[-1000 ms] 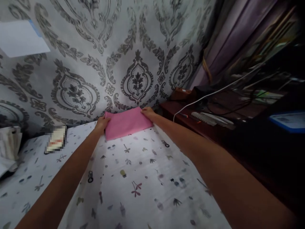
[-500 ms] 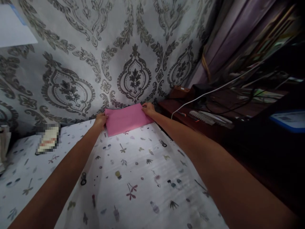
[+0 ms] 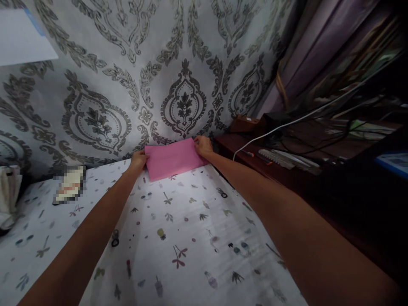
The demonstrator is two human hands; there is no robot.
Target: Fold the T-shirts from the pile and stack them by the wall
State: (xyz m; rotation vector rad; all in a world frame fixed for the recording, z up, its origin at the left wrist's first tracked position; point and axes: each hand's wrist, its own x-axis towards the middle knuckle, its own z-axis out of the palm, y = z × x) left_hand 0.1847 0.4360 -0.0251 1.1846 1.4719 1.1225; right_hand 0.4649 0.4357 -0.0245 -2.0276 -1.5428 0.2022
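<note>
A flat pink sheet (image 3: 174, 159), which looks like paper or card, is at the far end of the printed white bedsheet (image 3: 178, 221), close to the patterned wall. My left hand (image 3: 139, 161) grips its left edge, with the thumb on the near face. At its upper right edge, my right hand (image 3: 203, 147) is closed on it, fingers bent around the side. Both arms are stretched far forward. What lies behind the sheet is hidden.
A pixelated pale object (image 3: 70, 185) lies on the bedsheet to the left. On the right, a dark red table (image 3: 226, 144) holds a spiral notebook (image 3: 276, 158) and cables, with a white cable (image 3: 287, 124) crossing above. A bag-like cloth thing (image 3: 9, 193) stands far left.
The whole view has shifted slightly, so everything appears a little further right. Both hands keep their hold on the pink sheet, which stays in the same place by the wall.
</note>
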